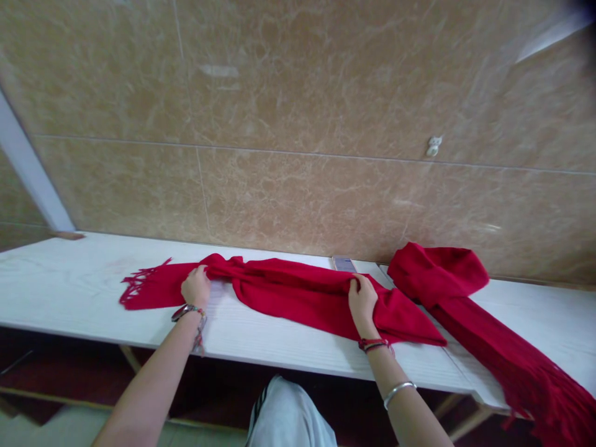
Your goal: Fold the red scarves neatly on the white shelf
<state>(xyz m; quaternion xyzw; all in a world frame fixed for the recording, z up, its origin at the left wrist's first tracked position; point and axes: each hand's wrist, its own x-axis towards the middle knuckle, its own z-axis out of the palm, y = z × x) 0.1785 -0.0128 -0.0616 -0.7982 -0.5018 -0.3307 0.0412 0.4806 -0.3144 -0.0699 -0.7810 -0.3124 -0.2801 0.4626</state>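
A red scarf lies stretched along the white tabletop, its fringed end to the left and a folded corner to the right. My left hand is closed on the scarf near the fringe, where the cloth is bunched. Farther right, my right hand grips the upper edge of the same scarf, fingers curled round the cloth. Loose folds run between both hands. The fingertips are partly hidden by the fabric.
A second red scarf, looped at the top, lies at the right with its fringe hanging over the front edge. A phone-like flat object rests by the marble wall. The white table has shelving below.
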